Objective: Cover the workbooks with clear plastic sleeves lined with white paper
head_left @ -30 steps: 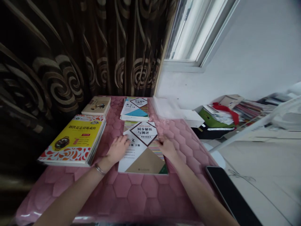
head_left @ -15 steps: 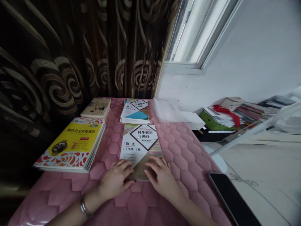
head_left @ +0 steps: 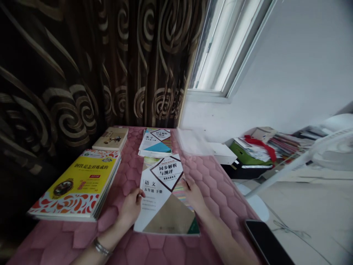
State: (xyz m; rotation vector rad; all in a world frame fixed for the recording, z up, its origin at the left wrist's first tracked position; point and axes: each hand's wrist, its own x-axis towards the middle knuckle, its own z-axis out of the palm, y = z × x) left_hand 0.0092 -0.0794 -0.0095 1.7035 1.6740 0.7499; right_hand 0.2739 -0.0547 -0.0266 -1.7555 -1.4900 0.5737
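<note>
Pink quilted cloth covers the table (head_left: 165,246), which stands against a dark curtain (head_left: 82,73) with gold swirls across the upper left of the frame. A bright window (head_left: 217,48) sits at upper centre, with a plain white wall to its right.

My workbook (head_left: 162,191) lies closed and cover up at lower centre, between my two hands. My left hand (head_left: 131,208) is curled round its left edge, thumb on the cover. My right hand (head_left: 194,193) lies open along the right edge, fingers resting on the striped margin without closing on it. I cannot tell whether the near end is lifted off the cloth.

By my judgement this is the one book in hand. The rest are set down: a yellow book stack (head_left: 77,182) at the left, a small beige book (head_left: 111,138) beyond it, and a second workbook (head_left: 156,141) with a blue triangle just past mine, near the curtain. Mine lies on none of these piles. Its far end comes close to the second workbook, touching or not I cannot say.

A dark phone (head_left: 267,243) lies at the lower right. Past the table's right edge are a white box (head_left: 222,152) and a heap of papers and books (head_left: 261,143) with something red across it. A bracelet (head_left: 101,248) is on my left wrist.
</note>
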